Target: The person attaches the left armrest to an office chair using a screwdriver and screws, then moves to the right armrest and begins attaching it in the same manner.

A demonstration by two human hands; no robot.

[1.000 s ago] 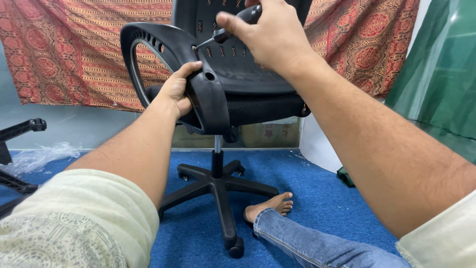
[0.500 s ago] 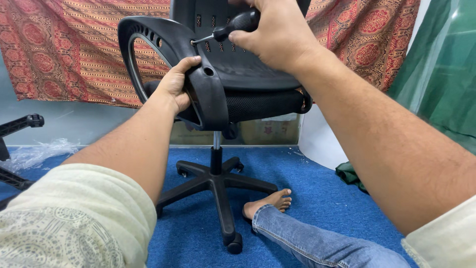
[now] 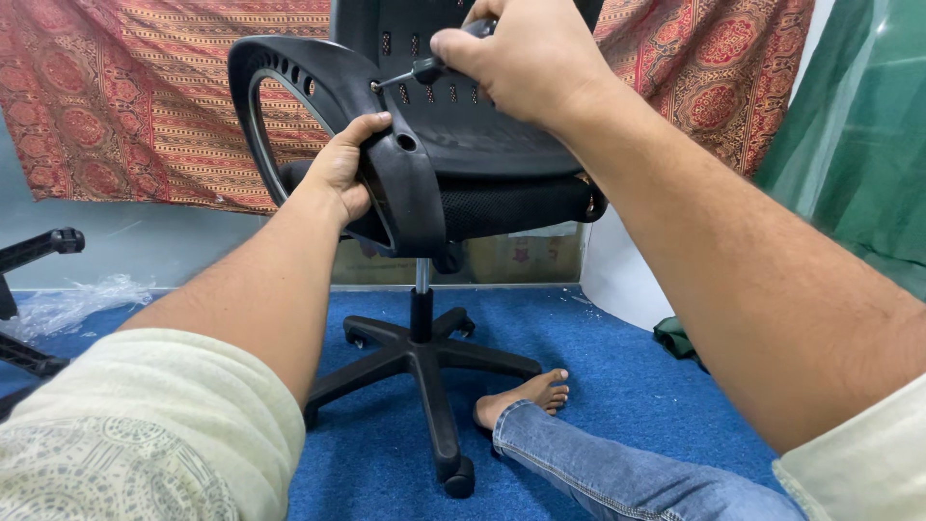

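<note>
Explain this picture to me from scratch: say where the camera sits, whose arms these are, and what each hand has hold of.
The camera is worn on a person's head and looks down, so both arms reaching in from the bottom edge belong to that person. There is no machine here, only bare hands.

The left hand grips the black plastic armrest of a black office chair. The right hand is closed on a screwdriver, whose metal tip touches the armrest near the top.

The chair stands on a five-spoke wheeled base on a blue carpet. The person's bare foot and jeans leg stretch out beside that base. Behind hangs a red patterned cloth. At the left edge lie crumpled clear plastic and part of another black frame.
</note>
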